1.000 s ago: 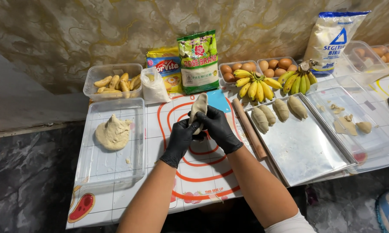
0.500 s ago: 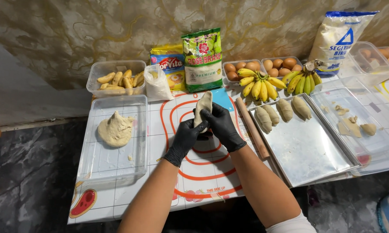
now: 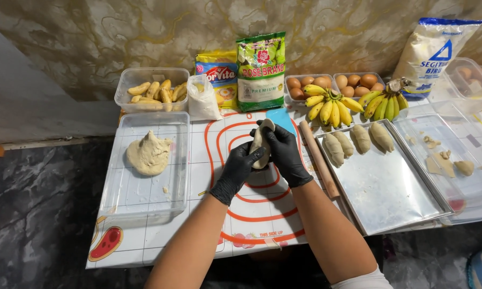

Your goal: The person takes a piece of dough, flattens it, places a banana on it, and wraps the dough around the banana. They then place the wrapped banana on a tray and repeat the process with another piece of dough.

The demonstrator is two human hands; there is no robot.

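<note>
Fingers of black-gloved left hand (image 3: 238, 168) and black-gloved right hand (image 3: 285, 152): curled closed around pale oblong dough-wrapped piece (image 3: 260, 142). Held above white silicone mat with red rings (image 3: 219, 160). Wooden rolling pin (image 3: 318, 160) just beside.

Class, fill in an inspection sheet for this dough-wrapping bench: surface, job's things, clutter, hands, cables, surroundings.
Surface: baking mat with red rings on a table.
Job's things: dough piece held over the mat; dough lump in a clear tray; four wrapped pieces on a metal tray.
Clutter: rolling pin, bananas, eggs, bags, tub of peeled bananas.
Hands: left hand and right hand, black-gloved, both clasp the dough piece.
Cables: nothing seen.
Surroundings: marbled wall, dark floor.
</note>
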